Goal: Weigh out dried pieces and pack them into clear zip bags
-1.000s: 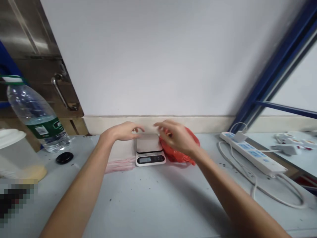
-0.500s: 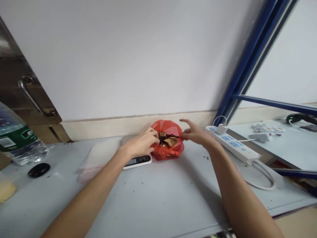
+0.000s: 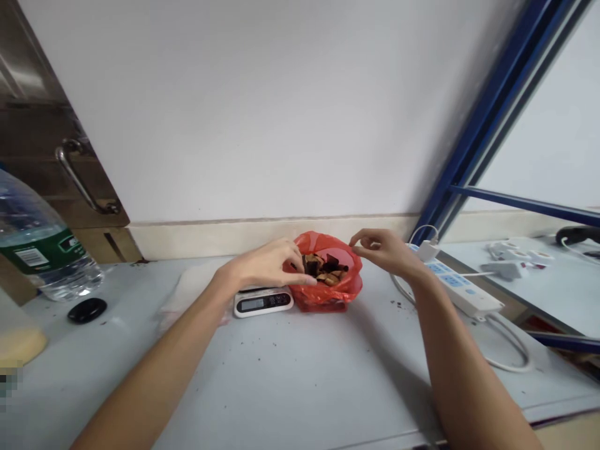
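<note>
A red plastic bag [image 3: 328,300] stands with its mouth spread wide, and brown and dark dried pieces [image 3: 330,275] lie inside. My left hand [image 3: 274,262] is closed at the bag's left rim, with the thumb over the front of the opening; its fingertips are partly hidden. At the opposite rim, my right hand [image 3: 382,250] pinches the plastic between thumb and fingers. Under my left hand, beside the bag, lies a kitchen scale [image 3: 262,303] with a small display and buttons; my hand hides part of its platform.
Translucent plastic bags [image 3: 190,290] lie left of the scale. Farther left are a large water bottle [image 3: 51,256], a black oval object [image 3: 87,310] and a container with yellowish contents [image 3: 21,340]. On the right, a white power strip [image 3: 462,290] trails its cable near the blue frame [image 3: 462,156].
The bag's mouth has spread wider, showing more of the pieces. My right hand's raised finger has closed down to the rim. The view has shifted slightly.
</note>
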The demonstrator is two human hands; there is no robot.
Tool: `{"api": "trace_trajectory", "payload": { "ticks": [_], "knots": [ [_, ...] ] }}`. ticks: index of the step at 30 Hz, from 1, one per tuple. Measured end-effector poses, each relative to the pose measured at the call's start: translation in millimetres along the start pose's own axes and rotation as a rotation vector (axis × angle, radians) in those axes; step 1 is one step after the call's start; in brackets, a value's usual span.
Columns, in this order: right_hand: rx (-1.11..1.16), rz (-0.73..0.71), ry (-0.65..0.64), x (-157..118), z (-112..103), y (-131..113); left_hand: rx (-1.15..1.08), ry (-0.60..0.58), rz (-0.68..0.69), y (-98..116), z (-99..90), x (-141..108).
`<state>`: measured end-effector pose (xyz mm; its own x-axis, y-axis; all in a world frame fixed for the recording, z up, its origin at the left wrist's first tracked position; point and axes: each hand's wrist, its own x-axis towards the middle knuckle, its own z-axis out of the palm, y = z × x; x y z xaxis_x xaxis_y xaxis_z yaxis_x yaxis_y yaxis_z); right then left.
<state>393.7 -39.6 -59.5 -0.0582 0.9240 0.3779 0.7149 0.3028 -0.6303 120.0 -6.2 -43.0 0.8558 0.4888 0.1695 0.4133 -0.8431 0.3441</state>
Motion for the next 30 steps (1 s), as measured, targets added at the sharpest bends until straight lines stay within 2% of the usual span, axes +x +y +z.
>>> {"api": "trace_trajectory", "payload": {
  "ticks": [3,5,6,11,13,15,21,26,30],
  "knots": [
    [0.046,-0.119,-0.009,11.6,11.8,-22.2,0.017,0.093,-0.053,-2.1,-12.4,-3.3],
    [0.04,-0.144,-0.104,20.2,20.1,-41.8,0.043,0.136,-0.139,-5.4,-22.2,-9.6],
    [0.019,-0.148,-0.167,24.2,23.7,-52.4,0.055,0.121,-0.199,-7.5,-26.9,-13.9],
    [-0.211,-0.197,-0.539,36.8,36.7,-98.7,0.139,-0.197,-0.46,-22.0,-41.6,-39.3],
    [-0.269,-0.199,-0.68,36.4,42.8,-109.0,0.169,-0.273,-0.508,-28.1,-43.4,-48.2],
    [-0.278,-0.181,-0.762,33.8,50.0,-113.1,0.164,-0.31,-0.535,-32.5,-44.7,-54.9],
    [-0.332,-0.092,-0.758,31.6,61.5,-101.1,0.157,-0.329,-0.567,-34.1,-50.0,-59.5],
    [-0.368,-0.145,-0.634,36.5,49.0,-94.3,0.146,-0.344,-0.56,-38.7,-51.7,-60.5],
    [-0.491,-0.061,-0.598,40.0,36.8,-91.1,0.174,-0.353,-0.602,-45.9,-46.9,-61.5]
  ]
}}
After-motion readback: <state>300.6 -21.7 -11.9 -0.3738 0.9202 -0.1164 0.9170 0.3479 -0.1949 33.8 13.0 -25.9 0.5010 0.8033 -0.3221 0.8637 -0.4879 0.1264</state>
